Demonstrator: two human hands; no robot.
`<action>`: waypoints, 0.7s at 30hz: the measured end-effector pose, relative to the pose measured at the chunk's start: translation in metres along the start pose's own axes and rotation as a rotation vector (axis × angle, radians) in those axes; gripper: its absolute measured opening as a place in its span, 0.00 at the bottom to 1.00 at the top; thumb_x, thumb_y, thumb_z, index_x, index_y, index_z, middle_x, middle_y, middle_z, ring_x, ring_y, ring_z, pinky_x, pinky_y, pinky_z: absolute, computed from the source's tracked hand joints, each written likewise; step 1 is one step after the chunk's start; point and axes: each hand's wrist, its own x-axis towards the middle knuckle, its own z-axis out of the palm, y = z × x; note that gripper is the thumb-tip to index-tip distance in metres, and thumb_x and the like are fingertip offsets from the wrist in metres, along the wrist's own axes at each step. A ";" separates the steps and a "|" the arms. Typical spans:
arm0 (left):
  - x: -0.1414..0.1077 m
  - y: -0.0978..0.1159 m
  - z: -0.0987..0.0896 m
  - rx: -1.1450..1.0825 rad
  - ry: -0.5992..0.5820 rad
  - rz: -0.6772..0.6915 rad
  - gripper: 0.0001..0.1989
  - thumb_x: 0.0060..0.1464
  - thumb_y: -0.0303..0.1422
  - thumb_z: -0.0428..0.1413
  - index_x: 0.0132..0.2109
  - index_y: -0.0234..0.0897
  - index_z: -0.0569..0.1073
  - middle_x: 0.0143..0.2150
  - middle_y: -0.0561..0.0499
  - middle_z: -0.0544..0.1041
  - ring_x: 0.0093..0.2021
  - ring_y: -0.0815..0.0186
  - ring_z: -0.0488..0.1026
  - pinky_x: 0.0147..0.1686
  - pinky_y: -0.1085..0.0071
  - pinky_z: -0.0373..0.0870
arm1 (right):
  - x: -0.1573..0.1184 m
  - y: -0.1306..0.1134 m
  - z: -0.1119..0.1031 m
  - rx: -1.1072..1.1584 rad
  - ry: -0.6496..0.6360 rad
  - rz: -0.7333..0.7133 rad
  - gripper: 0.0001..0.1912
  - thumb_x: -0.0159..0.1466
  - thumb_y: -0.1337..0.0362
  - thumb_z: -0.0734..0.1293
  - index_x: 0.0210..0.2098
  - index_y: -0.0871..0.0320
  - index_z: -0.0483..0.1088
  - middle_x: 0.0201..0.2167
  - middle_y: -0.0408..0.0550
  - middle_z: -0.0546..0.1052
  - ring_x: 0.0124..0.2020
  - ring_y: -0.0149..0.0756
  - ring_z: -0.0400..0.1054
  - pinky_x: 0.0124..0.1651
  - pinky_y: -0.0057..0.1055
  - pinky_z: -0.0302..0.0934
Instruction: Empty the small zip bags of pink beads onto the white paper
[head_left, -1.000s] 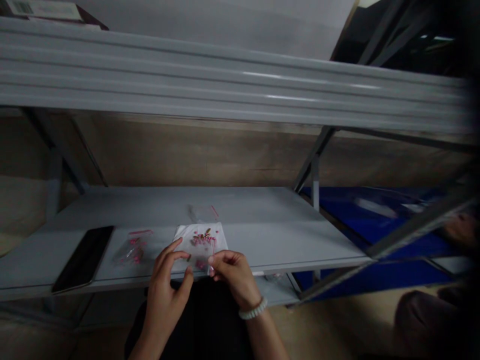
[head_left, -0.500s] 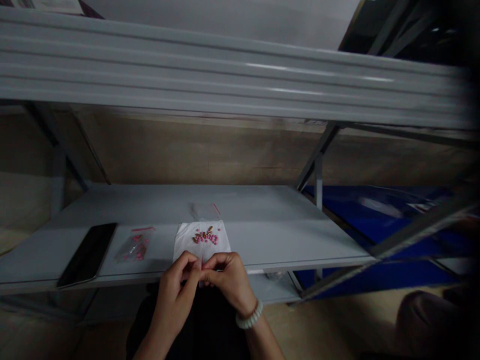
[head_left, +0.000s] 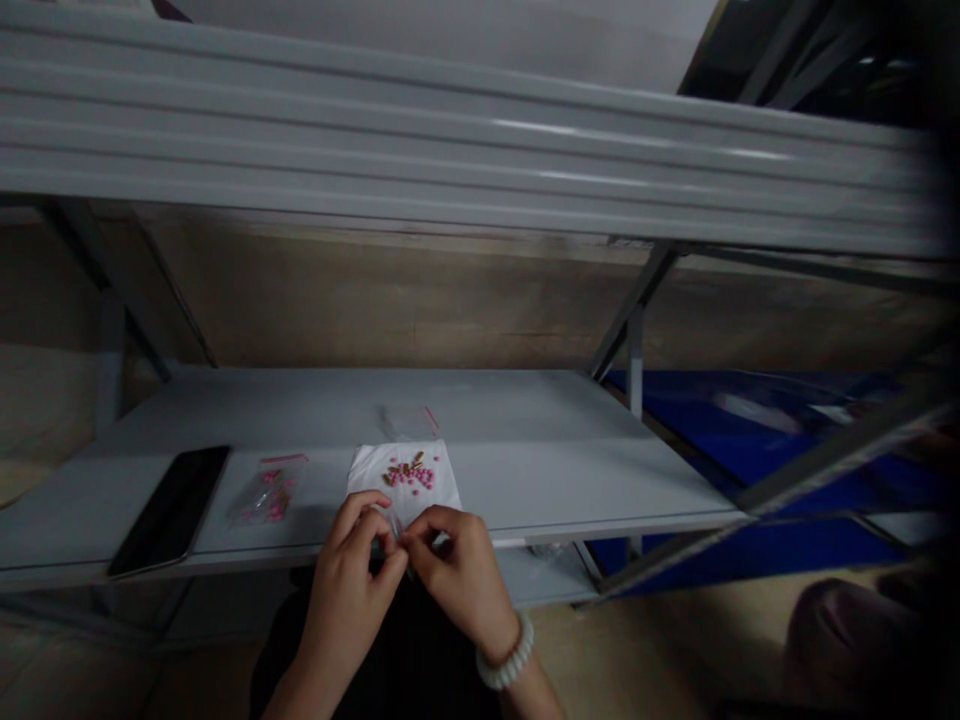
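Note:
My left hand (head_left: 364,560) and my right hand (head_left: 454,565) meet at the shelf's front edge, fingertips close together. Both are pinched around something too small to make out. A bracelet of pale beads (head_left: 506,655) circles my right wrist. Just beyond the fingers lies a white sheet of tissue or cloth (head_left: 448,485), its near edge hidden by my hands. Pink beads (head_left: 427,478) and several brownish-gold beads (head_left: 418,460) are gathered on it. One pink bead sits apart, nearer my hands.
To the left, a clear zip bag (head_left: 268,492) holds pink and gold pieces, beside a dark phone or tablet (head_left: 171,510). Behind the sheet lies another clear bag (head_left: 409,422). A grey beam (head_left: 450,150) crosses above the shelf (head_left: 562,480). Blue surfaces (head_left: 697,450) stand at right.
My fingertips have parted slightly, the left fingers lifting and curling. A single pink bead now shows on the sheet nearer my hands. The bags and the dark device stay put.

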 end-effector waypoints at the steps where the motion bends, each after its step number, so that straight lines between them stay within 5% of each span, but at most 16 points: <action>1: -0.001 0.000 0.000 0.019 0.010 0.006 0.06 0.48 0.25 0.49 0.26 0.38 0.62 0.44 0.47 0.69 0.47 0.59 0.68 0.44 0.66 0.65 | -0.001 -0.003 0.001 -0.059 0.020 -0.035 0.08 0.54 0.71 0.63 0.22 0.60 0.73 0.21 0.44 0.74 0.23 0.28 0.64 0.26 0.23 0.55; 7: -0.001 0.001 -0.005 0.045 0.056 0.024 0.07 0.47 0.23 0.49 0.25 0.38 0.60 0.41 0.48 0.69 0.45 0.60 0.68 0.43 0.66 0.65 | -0.002 -0.007 -0.002 -0.255 0.159 -0.120 0.07 0.54 0.73 0.62 0.22 0.60 0.70 0.21 0.45 0.72 0.23 0.29 0.64 0.27 0.24 0.53; 12: 0.003 0.001 -0.015 -0.007 0.059 0.088 0.02 0.51 0.28 0.52 0.33 0.39 0.64 0.41 0.47 0.70 0.46 0.59 0.68 0.45 0.63 0.66 | 0.002 -0.012 -0.008 -0.201 0.183 -0.124 0.07 0.55 0.71 0.62 0.22 0.60 0.69 0.21 0.45 0.72 0.23 0.29 0.63 0.26 0.24 0.54; 17: 0.006 -0.001 -0.013 -0.025 -0.006 0.181 0.38 0.44 0.34 0.62 0.61 0.40 0.55 0.58 0.40 0.63 0.59 0.52 0.60 0.57 0.53 0.60 | 0.006 -0.022 -0.009 -0.118 0.073 -0.121 0.06 0.54 0.69 0.64 0.22 0.59 0.69 0.20 0.43 0.72 0.21 0.28 0.64 0.25 0.23 0.55; 21: 0.006 -0.002 -0.012 -0.011 0.027 0.179 0.25 0.47 0.29 0.59 0.53 0.41 0.64 0.50 0.45 0.69 0.53 0.56 0.65 0.52 0.57 0.64 | 0.008 -0.022 -0.010 -0.198 0.086 -0.109 0.05 0.54 0.70 0.64 0.22 0.59 0.69 0.20 0.43 0.71 0.22 0.28 0.63 0.26 0.24 0.55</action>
